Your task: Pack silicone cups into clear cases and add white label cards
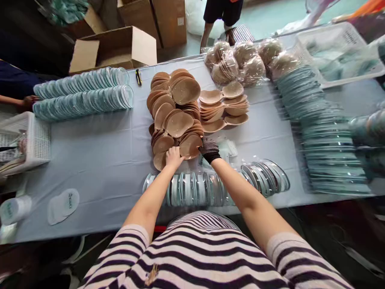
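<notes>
Brown paired cups point(179, 124) are heaped near the middle of the surface point(99, 152), in overlapping stacks that run from near the far edge toward the near edge. At the near end of this heap, the bare left hand point(173, 157) is laid with bent fingers on the lower cups, its thumb by the rim of the frontmost one. The same cup is touched on its other side by the right hand point(209, 149), which is covered by a black mesh glove with bare fingertips. Whether the rim is pinched by either of the hands cannot be told.

Just right of the heap, a smaller stack of cups point(214, 114) is set, and beyond it, by the far edge, bagged cups point(224, 66) are gathered. Small clear packets point(229, 148) are scattered beside the gloved hand. Along the near edge, under the forearms, a row of clear cases point(195, 188) is lined up; more cases point(333, 156) are stacked toward the right edge, and two long rows point(84, 102) are placed near the far left corner. A yellow-and-black cutter point(138, 77) is left by the far edge. White round cards point(64, 204) are spread near the near left corner
</notes>
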`<act>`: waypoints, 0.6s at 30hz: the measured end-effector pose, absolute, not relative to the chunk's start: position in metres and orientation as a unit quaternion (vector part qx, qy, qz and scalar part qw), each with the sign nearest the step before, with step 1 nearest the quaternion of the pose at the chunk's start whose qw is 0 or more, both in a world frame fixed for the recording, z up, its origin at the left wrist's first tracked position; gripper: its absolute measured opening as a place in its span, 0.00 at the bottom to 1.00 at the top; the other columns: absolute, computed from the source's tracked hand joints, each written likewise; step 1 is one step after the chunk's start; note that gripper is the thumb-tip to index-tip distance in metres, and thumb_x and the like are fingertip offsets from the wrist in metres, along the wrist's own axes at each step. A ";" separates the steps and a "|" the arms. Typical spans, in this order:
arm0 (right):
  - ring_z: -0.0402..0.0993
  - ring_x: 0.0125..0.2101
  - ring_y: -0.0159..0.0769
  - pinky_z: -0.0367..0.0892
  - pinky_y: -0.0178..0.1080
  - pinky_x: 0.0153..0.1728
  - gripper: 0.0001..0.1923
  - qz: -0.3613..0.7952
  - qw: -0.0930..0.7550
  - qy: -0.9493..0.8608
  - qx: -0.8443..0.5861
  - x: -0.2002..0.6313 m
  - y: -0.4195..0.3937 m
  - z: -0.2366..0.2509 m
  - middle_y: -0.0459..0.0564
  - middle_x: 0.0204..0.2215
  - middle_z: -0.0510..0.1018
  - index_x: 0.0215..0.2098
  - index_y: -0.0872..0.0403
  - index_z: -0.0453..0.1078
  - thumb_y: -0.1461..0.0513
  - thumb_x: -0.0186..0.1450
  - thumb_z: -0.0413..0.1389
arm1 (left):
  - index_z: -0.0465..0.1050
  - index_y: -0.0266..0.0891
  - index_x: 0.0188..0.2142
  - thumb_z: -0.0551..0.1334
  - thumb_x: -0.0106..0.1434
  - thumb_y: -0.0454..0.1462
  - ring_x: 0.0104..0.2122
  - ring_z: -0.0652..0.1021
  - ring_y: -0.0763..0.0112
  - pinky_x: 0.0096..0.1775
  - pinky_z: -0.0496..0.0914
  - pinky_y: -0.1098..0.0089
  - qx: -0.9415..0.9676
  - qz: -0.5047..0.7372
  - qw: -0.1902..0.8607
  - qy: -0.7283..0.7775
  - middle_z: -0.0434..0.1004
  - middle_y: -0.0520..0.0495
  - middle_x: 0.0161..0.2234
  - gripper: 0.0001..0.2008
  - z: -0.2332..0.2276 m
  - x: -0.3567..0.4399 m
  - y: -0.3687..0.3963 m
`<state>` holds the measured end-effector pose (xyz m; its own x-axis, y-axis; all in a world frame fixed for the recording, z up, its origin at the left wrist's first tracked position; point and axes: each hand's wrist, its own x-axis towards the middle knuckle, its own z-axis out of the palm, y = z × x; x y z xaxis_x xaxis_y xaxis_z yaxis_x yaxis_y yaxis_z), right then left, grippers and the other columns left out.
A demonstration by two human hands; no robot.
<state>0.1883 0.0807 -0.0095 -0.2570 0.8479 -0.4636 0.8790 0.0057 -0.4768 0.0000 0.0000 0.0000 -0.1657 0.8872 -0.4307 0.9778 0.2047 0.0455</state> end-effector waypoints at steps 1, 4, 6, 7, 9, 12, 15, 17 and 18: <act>0.71 0.48 0.44 0.64 0.40 0.45 0.23 -0.357 0.032 0.708 0.608 0.179 0.086 -0.012 0.64 0.48 0.76 0.55 0.63 0.65 0.57 0.67 0.53 | 0.65 0.34 0.55 0.67 0.59 0.40 0.53 0.69 0.51 0.53 0.62 0.57 0.620 -0.122 0.191 0.751 0.72 0.36 0.51 0.26 -0.005 0.000 0.002; 0.73 0.44 0.42 0.65 0.39 0.43 0.18 -0.357 0.038 0.716 0.599 0.160 0.095 -0.021 0.61 0.48 0.76 0.53 0.60 0.68 0.60 0.68 0.50 | 0.66 0.33 0.55 0.66 0.58 0.36 0.53 0.70 0.52 0.54 0.60 0.57 0.612 -0.114 0.205 0.756 0.74 0.34 0.49 0.25 -0.019 -0.001 0.006; 0.72 0.47 0.41 0.66 0.38 0.44 0.20 -0.357 0.023 0.729 0.584 0.158 0.091 -0.027 0.58 0.53 0.74 0.57 0.56 0.67 0.61 0.68 0.49 | 0.66 0.32 0.55 0.65 0.59 0.35 0.53 0.71 0.52 0.55 0.60 0.57 0.595 -0.102 0.213 0.769 0.74 0.33 0.49 0.24 -0.025 -0.004 0.009; 0.71 0.49 0.41 0.66 0.38 0.46 0.23 -0.351 0.007 0.733 0.582 0.160 0.088 -0.031 0.58 0.57 0.71 0.60 0.54 0.65 0.62 0.67 0.50 | 0.65 0.32 0.55 0.64 0.60 0.36 0.53 0.71 0.52 0.55 0.60 0.57 0.583 -0.096 0.216 0.777 0.75 0.33 0.48 0.24 -0.028 -0.006 0.010; 0.67 0.55 0.43 0.66 0.39 0.50 0.29 -0.324 -0.025 0.744 0.585 0.167 0.079 -0.037 0.58 0.61 0.66 0.64 0.52 0.61 0.65 0.65 0.52 | 0.66 0.34 0.55 0.62 0.62 0.37 0.52 0.72 0.54 0.54 0.59 0.57 0.561 -0.072 0.231 0.792 0.77 0.36 0.46 0.22 -0.030 -0.009 0.012; 0.63 0.59 0.47 0.62 0.46 0.57 0.27 -0.271 -0.031 0.776 0.569 0.176 0.069 -0.043 0.59 0.61 0.67 0.61 0.53 0.67 0.66 0.63 0.53 | 0.73 0.41 0.46 0.60 0.64 0.38 0.49 0.74 0.57 0.52 0.59 0.58 0.555 -0.015 0.267 0.788 0.80 0.43 0.40 0.11 -0.028 -0.010 0.011; 0.66 0.56 0.50 0.59 0.49 0.57 0.18 -0.272 0.012 0.817 0.508 0.176 0.066 -0.038 0.59 0.58 0.71 0.51 0.54 0.75 0.64 0.66 0.51 | 0.76 0.43 0.39 0.58 0.66 0.38 0.46 0.75 0.59 0.51 0.58 0.57 0.570 0.007 0.278 0.773 0.81 0.44 0.39 0.07 -0.023 -0.006 0.009; 0.71 0.51 0.48 0.63 0.46 0.52 0.15 -0.293 0.044 0.833 0.467 0.174 0.067 -0.028 0.59 0.52 0.76 0.46 0.55 0.77 0.63 0.67 0.50 | 0.76 0.42 0.39 0.57 0.66 0.37 0.46 0.74 0.59 0.51 0.58 0.56 0.588 0.005 0.279 0.759 0.81 0.44 0.39 0.09 -0.018 -0.005 0.006; 0.73 0.48 0.46 0.65 0.43 0.48 0.15 -0.300 0.057 0.836 0.457 0.174 0.068 -0.022 0.59 0.48 0.79 0.45 0.55 0.77 0.63 0.68 0.49 | 0.77 0.43 0.40 0.57 0.66 0.37 0.46 0.74 0.59 0.52 0.57 0.56 0.602 0.004 0.282 0.747 0.81 0.44 0.39 0.09 -0.016 -0.005 0.005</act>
<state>0.1742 0.0680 -0.0223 -0.5765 0.7290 -0.3690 0.7975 0.4035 -0.4486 -0.0051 0.0051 -0.0156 -0.1157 0.9018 -0.4164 0.8976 0.2744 0.3449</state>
